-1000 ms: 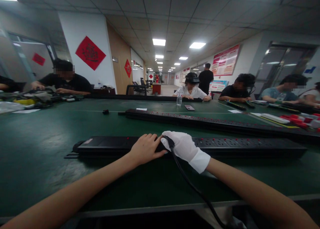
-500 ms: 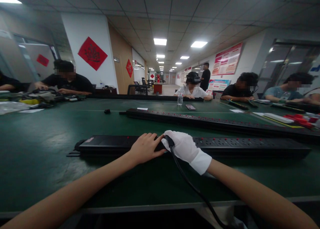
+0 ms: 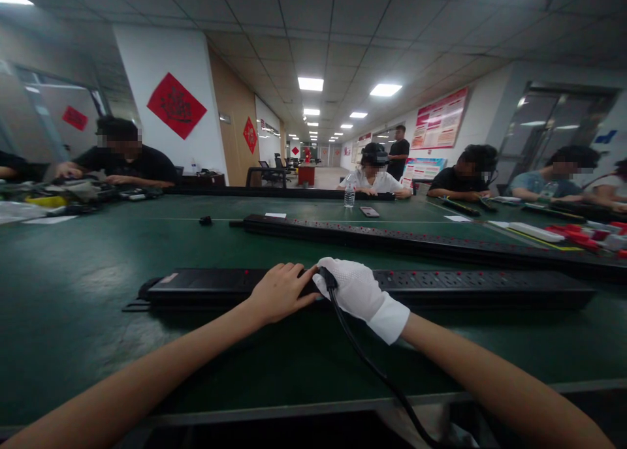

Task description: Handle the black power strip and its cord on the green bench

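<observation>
A long black power strip (image 3: 206, 282) with red dots and a row of sockets lies across the green table before me. My bare left hand (image 3: 278, 294) grips it near the middle, fingers over the top and thumb along the near side. Beside it, my right hand (image 3: 353, 291), in a white glove, is closed around a black plug (image 3: 327, 278) held against the strip's top. The plug's far end is hidden, so I cannot tell how deep it sits in a socket. From it a black cord (image 3: 365, 357) runs down over the table's near edge.
Behind lies a second long power strip (image 3: 372, 235). A small black part (image 3: 205, 220), a water bottle (image 3: 349, 193) and a phone (image 3: 369, 211) are on the table (image 3: 98, 253). Several people sit around the far sides; cluttered parts lie at the far left and right.
The whole view has shifted slightly, so things appear a little further left. Both hands keep their places on the strip and the plug.
</observation>
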The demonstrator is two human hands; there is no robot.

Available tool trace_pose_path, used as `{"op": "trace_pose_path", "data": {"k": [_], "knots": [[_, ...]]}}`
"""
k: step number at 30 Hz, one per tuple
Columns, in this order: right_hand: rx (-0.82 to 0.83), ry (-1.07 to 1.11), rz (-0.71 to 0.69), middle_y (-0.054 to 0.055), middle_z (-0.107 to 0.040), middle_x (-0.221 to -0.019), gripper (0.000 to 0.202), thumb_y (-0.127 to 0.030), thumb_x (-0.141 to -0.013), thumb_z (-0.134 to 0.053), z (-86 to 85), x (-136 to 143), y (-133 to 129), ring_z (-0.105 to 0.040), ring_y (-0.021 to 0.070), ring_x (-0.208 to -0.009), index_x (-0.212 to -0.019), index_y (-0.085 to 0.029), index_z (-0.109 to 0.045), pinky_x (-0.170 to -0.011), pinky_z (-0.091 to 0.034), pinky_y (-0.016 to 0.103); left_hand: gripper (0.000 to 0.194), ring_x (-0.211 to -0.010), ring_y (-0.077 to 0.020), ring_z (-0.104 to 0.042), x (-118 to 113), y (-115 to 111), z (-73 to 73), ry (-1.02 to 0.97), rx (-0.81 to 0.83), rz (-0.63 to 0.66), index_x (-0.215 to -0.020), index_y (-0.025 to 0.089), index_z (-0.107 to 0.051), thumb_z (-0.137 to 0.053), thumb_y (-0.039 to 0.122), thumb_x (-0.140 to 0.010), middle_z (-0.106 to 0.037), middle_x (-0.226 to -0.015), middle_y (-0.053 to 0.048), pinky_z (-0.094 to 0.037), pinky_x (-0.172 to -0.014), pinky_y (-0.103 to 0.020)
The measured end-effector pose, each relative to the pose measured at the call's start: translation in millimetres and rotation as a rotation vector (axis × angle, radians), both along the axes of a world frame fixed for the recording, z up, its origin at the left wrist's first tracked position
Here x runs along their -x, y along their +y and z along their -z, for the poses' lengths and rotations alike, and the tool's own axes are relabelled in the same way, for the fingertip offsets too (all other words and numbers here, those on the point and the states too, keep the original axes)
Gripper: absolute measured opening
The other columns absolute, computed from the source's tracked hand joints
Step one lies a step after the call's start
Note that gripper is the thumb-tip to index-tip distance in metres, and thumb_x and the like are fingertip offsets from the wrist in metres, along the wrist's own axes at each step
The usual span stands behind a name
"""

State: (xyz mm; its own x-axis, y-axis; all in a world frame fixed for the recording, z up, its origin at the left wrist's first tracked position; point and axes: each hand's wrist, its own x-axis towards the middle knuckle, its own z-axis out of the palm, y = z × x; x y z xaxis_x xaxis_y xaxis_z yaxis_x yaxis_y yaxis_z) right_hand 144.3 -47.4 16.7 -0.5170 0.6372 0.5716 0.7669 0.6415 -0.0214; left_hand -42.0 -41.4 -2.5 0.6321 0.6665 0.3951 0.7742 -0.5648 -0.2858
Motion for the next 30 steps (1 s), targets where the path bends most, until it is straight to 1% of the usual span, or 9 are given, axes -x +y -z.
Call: {"op": "trace_pose_path", "data": {"k": [3,5,9,13,17,25,30], "knots": [[0.015,0.001,-0.007,0.004,-0.059,-0.084,0.030,-0.042,-0.087,-0.035,-1.0,-0.4,-0.4,-0.055,0.0136,-0.078,-0.099,-0.021,-0.052,-0.069,-0.037,0.024,0.056,-0.090,-0.0227,-0.052,0.3,-0.6,-0.2,0.000,0.001,0.003,-0.124,0.015,-0.038,-0.023,0.054,-0.086,-0.055,-0.098,-0.010,-0.040,-0.075,-0.035],[0.036,-0.004,-0.015,0.004,-0.059,-0.084,0.032,-0.046,-0.086,-0.035,-3.0,-1.2,-1.1,-0.055,0.0139,-0.078,-0.099,-0.021,-0.051,-0.069,-0.037,0.024,0.055,-0.090,-0.0230,-0.052,0.6,-0.6,0.0,0.004,-0.001,-0.001,-0.124,0.015,-0.038,-0.025,0.053,-0.086,-0.055,-0.098,-0.011,-0.040,-0.075,-0.035],[0.082,-0.039,-0.047,0.005,-0.058,-0.086,0.048,-0.060,-0.075,-0.044,-9.2,-4.4,-3.4,-0.055,0.0159,-0.078,-0.101,-0.021,-0.050,-0.067,-0.038,0.025,0.054,-0.089,-0.0230,-0.052,1.0,0.2,0.8,0.007,0.002,0.002,-0.122,0.014,-0.040,-0.028,0.052,-0.085,-0.055,-0.099,-0.011,-0.040,-0.075,-0.036],[0.118,-0.074,-0.066,0.006,-0.058,-0.087,0.058,-0.067,-0.065,-0.050,-14.0,-6.6,-3.8,-0.055,0.0176,-0.078,-0.100,-0.021,-0.051,-0.067,-0.039,0.027,0.054,-0.088,-0.0225,-0.052,0.3,0.7,1.4,-0.014,-0.002,0.013,-0.119,0.015,-0.042,-0.025,0.054,-0.086,-0.056,-0.097,-0.010,-0.040,-0.075,-0.036],[0.143,-0.094,-0.086,0.006,-0.059,-0.088,0.061,-0.067,-0.061,-0.054,-16.0,-7.2,-1.0,-0.056,0.0183,-0.079,-0.101,-0.021,-0.051,-0.067,-0.040,0.028,0.052,-0.088,-0.0222,-0.053,-0.6,0.9,2.0,-0.030,-0.014,0.017,-0.118,0.017,-0.043,-0.025,0.054,-0.086,-0.056,-0.097,-0.010,-0.040,-0.074,-0.036],[0.155,-0.088,-0.106,0.005,-0.059,-0.087,0.062,-0.069,-0.059,-0.053,-14.8,-7.0,4.4,-0.056,0.0177,-0.077,-0.098,-0.021,-0.052,-0.066,-0.040,0.027,0.048,-0.088,-0.0224,-0.052,-1.3,0.1,2.0,-0.041,-0.019,0.009,-0.118,0.018,-0.043,-0.031,0.051,-0.085,-0.056,-0.096,-0.009,-0.040,-0.075,-0.036],[0.178,-0.091,-0.119,0.004,-0.059,-0.088,0.058,-0.066,-0.060,-0.056,-15.5,-7.0,5.4,-0.056,0.0173,-0.078,-0.099,-0.022,-0.051,-0.066,-0.040,0.026,0.050,-0.086,-0.0212,-0.052,-1.8,-0.4,1.0,-0.053,-0.008,0.015,-0.121,0.017,-0.040,-0.030,0.051,-0.086,-0.056,-0.094,-0.009,-0.040,-0.074,-0.035]]}}
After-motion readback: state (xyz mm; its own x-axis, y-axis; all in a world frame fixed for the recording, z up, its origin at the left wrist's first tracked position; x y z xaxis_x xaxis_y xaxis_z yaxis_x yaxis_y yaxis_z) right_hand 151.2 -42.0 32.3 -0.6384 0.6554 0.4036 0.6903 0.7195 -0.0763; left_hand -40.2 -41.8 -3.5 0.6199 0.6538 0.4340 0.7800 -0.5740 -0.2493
